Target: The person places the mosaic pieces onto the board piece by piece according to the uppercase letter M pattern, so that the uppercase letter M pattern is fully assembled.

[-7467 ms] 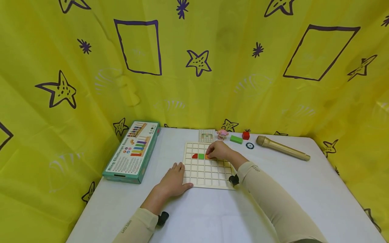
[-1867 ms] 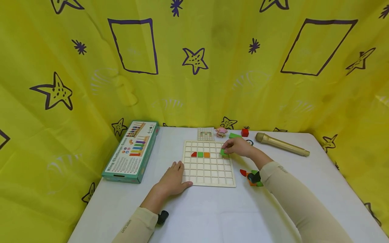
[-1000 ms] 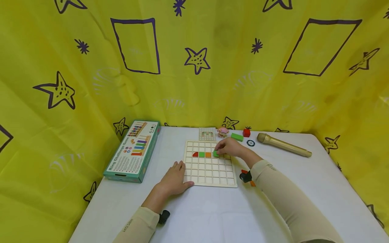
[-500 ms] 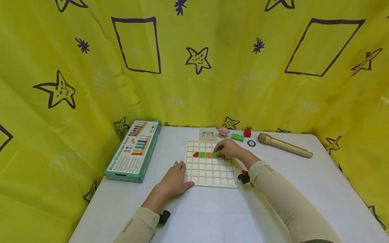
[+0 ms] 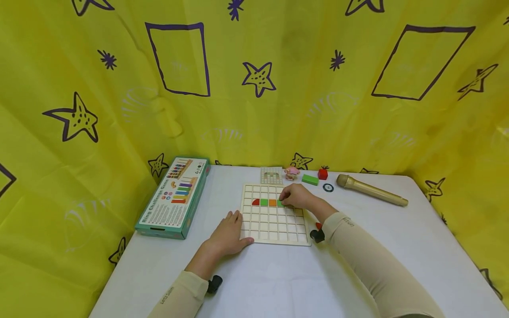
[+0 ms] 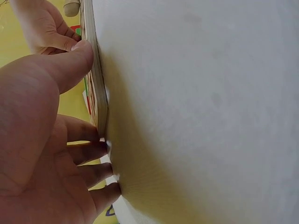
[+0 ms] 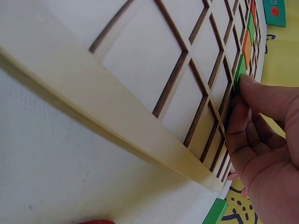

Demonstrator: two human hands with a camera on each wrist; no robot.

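A wooden grid board (image 5: 274, 227) lies on the white table, its cells outlined by thin strips. In one row sit a red rounded tile (image 5: 256, 202), a green square tile (image 5: 264, 202) and an orange tile (image 5: 272, 202). My right hand (image 5: 296, 196) pinches a second green square tile (image 7: 240, 70) at the cell just right of the orange one; in the right wrist view the thumb is on its edge. My left hand (image 5: 226, 236) steadies the board's near left corner, thumb along the front edge and extended fingers against the left side.
A green-edged game box (image 5: 171, 198) lies left. Behind the board are a pattern card (image 5: 271, 176), pink figurine (image 5: 292, 172), green block (image 5: 310, 179), red cube (image 5: 323, 174), round disc (image 5: 328, 187) and gold microphone (image 5: 371, 191). A red piece (image 5: 318, 225) shows beside my right wrist.
Earlier my right hand was at the orange tile. It then carried the second green tile leftward over the board and lowered it beside the orange one. My left hand has stayed at the corner.
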